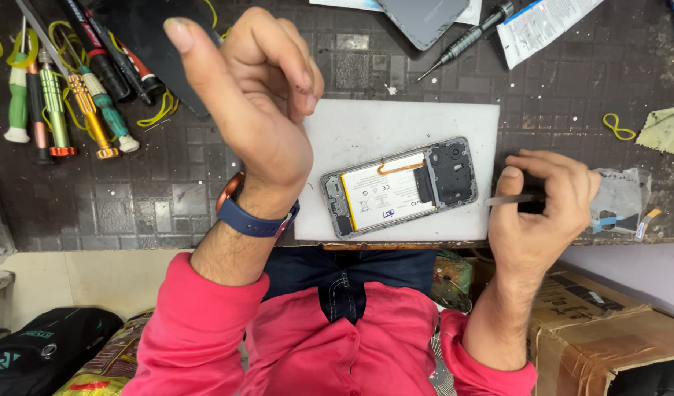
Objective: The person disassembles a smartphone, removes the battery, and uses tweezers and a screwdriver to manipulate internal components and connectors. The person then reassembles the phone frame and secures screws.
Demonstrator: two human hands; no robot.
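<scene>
The right hand (546,202) pinches thin tweezers (514,199) just beside the opened phone (400,187) on a white mat (395,125), while the left hand (252,95) hovers loosely curled, empty.

The left hand (260,95) is raised above the worktop (131,198), fingers loosely curled, thumb pointing up, holding nothing. A blue wristwatch (252,213) sits on its wrist. The right hand (546,202) pinches thin metal tweezers (513,199), their tip pointing toward the opened smartphone (400,187). This phone lies between both hands on a white mat (395,125), its battery (384,191) exposed. Screwdrivers (73,95) lie beyond the left hand.
</scene>
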